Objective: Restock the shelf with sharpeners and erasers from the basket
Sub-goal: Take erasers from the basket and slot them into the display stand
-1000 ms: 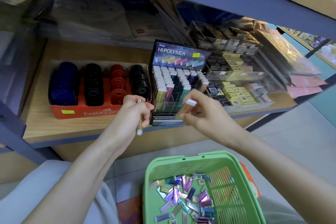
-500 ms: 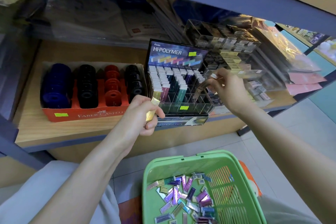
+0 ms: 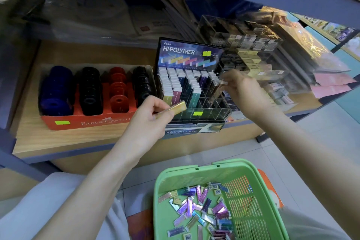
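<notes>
Left hand pinches gold eraser; right hand over display.

L hand pinching gold eraser in front of Hi-Polymer display rack. R hand holds small eraser at rack's right column. Green basket below w/ loose erasers.

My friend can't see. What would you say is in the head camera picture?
A person's left hand holds a gold eraser before the eraser rack while the right hand pinches another eraser at its right side. A green basket of loose erasers sits below.
</notes>
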### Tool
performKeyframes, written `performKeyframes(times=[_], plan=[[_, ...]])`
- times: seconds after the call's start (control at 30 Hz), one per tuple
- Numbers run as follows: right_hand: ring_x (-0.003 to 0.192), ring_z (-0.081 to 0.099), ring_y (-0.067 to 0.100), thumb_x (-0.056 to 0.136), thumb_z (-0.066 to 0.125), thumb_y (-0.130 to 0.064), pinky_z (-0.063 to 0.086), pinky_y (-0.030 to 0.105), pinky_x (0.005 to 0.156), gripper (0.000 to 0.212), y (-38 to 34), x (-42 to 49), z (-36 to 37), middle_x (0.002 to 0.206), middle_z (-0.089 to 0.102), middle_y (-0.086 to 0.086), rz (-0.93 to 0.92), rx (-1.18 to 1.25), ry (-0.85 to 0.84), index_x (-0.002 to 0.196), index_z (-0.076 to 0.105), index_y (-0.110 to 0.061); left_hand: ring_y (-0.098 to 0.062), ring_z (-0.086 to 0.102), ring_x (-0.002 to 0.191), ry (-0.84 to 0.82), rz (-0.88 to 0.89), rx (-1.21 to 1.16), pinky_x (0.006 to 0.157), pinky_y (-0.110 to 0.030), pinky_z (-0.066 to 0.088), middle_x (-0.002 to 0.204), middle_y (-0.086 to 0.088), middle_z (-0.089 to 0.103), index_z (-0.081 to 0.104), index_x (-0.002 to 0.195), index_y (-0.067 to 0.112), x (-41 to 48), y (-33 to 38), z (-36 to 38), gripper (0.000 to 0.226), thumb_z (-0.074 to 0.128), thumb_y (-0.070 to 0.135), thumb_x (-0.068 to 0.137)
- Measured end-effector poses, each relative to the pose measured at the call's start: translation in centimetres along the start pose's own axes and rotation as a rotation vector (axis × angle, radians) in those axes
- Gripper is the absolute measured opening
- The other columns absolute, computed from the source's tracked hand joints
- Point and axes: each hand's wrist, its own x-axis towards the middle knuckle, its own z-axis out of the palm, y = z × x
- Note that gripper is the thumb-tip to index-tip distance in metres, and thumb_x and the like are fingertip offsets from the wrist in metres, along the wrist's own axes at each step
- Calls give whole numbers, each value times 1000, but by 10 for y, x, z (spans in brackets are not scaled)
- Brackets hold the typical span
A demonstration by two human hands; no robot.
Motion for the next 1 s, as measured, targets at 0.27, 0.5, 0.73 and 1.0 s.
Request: performKeyframes(times=[0.27, 0.5, 0.73, 1.0], plan=[[85, 56, 27, 92, 58, -11, 36, 29, 62, 12, -19, -10, 5, 103, 54, 10, -5, -61, 120, 99, 65, -4, 0, 61, 68, 60, 186, 60, 70, -17, 51, 81, 7, 66, 64, 86, 23, -3, 3, 7, 15, 67, 8, 85], [81, 55, 4, 92, 60, -19, 42, 13, 71, 10, -72, -64, -10, 89, 60, -11, -43, 472, -162, 100, 63, -14, -11, 61, 78, 12, 337, 116, 74, -20, 51, 92, 4, 61, 65, 100, 34, 0, 5, 23, 26, 57, 10, 92], [69, 55, 6, 90, 61, -16, 42, 16, 61, 14, -64, -83, -10, 75, 57, -9, 22, 467, -152, 88, 48, -19, -3, 51, 96, 58, 501, 412, 86, -19, 41, 101, 10, 54, 53, 116, 21, -2, -2, 43, 27, 59, 21, 90], [69, 67, 6, 97, 50, -14, 51, 15, 61, 8, -36, -51, -23, 84, 68, 4, 280, 604, 48, 95, 42, -15, -20, 47, 101, 99, 539, 935, 87, -28, 25, 107, -2, 54, 59, 119, 11, 4, -17, 52, 39, 39, 30, 91]])
